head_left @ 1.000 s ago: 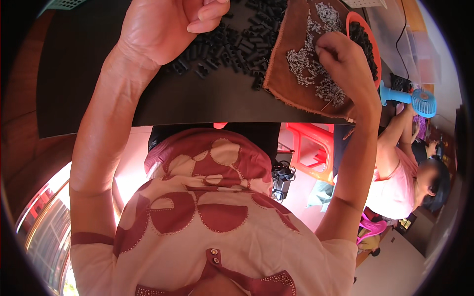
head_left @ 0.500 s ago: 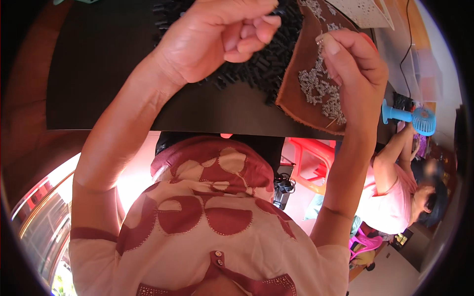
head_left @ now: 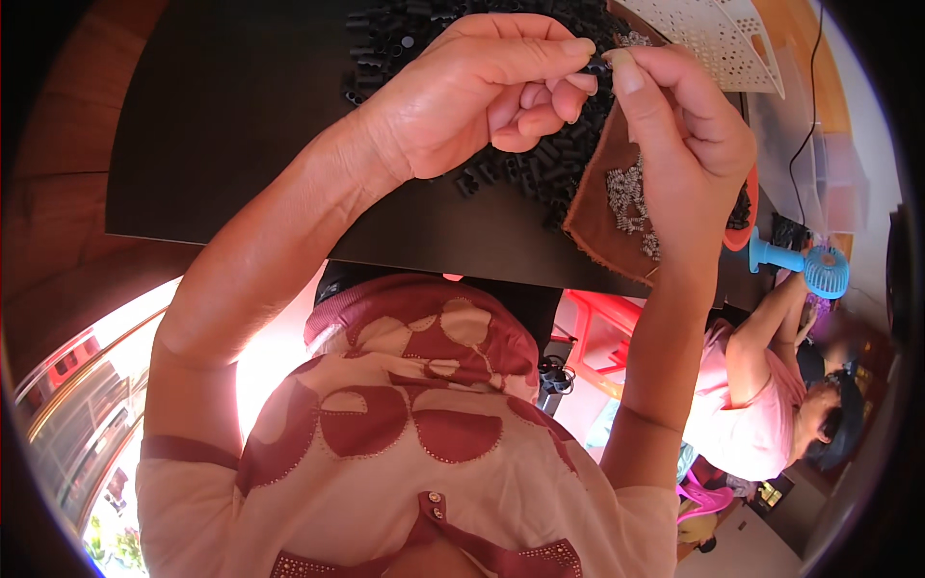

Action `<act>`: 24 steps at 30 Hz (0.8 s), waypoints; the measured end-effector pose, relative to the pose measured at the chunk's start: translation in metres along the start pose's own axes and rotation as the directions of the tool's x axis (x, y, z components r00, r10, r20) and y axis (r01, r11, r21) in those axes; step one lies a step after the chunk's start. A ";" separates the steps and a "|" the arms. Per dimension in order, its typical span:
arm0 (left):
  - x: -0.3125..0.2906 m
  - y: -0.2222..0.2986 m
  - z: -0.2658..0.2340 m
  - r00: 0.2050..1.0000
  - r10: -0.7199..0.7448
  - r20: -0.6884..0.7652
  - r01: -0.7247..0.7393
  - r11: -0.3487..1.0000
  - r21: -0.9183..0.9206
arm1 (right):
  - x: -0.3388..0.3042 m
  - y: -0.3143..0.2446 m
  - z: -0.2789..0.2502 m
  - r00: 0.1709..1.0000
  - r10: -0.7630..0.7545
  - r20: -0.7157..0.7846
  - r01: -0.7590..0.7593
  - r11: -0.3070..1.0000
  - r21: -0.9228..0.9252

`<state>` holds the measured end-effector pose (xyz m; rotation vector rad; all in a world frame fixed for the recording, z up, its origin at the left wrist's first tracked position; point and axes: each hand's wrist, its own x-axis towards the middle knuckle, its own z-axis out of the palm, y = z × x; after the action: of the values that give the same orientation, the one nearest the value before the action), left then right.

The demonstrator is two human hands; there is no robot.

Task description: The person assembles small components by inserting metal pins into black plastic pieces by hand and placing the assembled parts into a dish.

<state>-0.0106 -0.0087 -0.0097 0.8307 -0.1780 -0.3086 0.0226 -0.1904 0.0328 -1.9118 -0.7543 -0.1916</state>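
Observation:
My left hand [head_left: 506, 96] is closed in a pinch above the table, with a small black plastic tube [head_left: 598, 67] between thumb and forefinger. My right hand [head_left: 692, 130] meets it there, thumb and forefinger pressed together at the tube's end. A tiny silvery metal piece is in that right pinch, mostly hidden by the fingertips. Below the hands spreads a heap of similar black tubes [head_left: 541, 166]. Small silvery spring-like pieces [head_left: 628, 200] lie on a brown cloth [head_left: 599, 214], partly covered by my right hand and wrist.
Dark table [head_left: 241, 135]; a white perforated basket [head_left: 718, 43] stands at its far right. Beside my right wrist is a red bowl [head_left: 740, 236] with black pieces. Further right, a seated person [head_left: 761, 400] is near a blue fan [head_left: 826, 272]. A red stool [head_left: 602, 332] stands below the table edge.
The hands were apart; now their fingertips meet. My right hand has carried the tiny metal piece left from over the cloth, and the black tube shows in my left pinch.

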 end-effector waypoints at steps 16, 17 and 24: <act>-0.004 -0.002 0.002 0.993 -0.122 0.001 0.119 0.968 -0.223 | -0.007 0.009 0.011 0.986 -0.147 0.075 0.140 0.986 0.091; -0.004 -0.003 0.003 0.992 -0.125 0.003 0.122 0.967 -0.223 | -0.005 0.013 0.010 0.977 -0.180 0.114 0.167 0.980 0.112; -0.007 0.006 0.000 0.999 -0.024 -0.030 0.020 0.991 -0.132 | 0.008 -0.006 0.013 0.981 -0.089 0.170 0.058 0.982 0.180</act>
<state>-0.0162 -0.0028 -0.0051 0.7070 -0.1179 -0.3247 0.0232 -0.1742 0.0355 -1.7512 -0.9309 0.0004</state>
